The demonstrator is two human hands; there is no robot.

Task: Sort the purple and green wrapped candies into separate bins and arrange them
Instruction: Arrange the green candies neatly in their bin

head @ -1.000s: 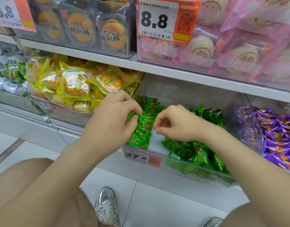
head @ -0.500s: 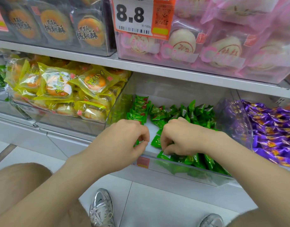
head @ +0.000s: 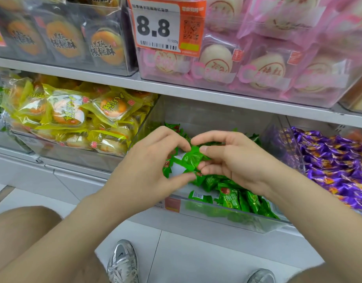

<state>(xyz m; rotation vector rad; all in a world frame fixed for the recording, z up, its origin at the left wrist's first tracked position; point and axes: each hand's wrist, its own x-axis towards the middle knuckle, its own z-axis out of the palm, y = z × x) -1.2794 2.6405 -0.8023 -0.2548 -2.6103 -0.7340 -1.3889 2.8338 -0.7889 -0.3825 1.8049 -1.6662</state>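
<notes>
A bin of yellow-wrapped cakes (head: 73, 117) sits on the left of the lower shelf. Next comes the clear middle bin (head: 227, 216), where the left hand (head: 147, 166) and right hand (head: 233, 160) meet above the heap of green candies (head: 237, 199) — each grip pinched closed on one end of a single green candy (head: 191, 160). Rightmost, behind a clear divider, lie the purple candies (head: 335, 166).

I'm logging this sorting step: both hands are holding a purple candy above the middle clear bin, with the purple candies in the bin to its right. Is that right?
Not quite: the candy pinched between the left hand and right hand is green, as the head view shows. The rest holds: middle clear bin, purple candies to its right.
</notes>
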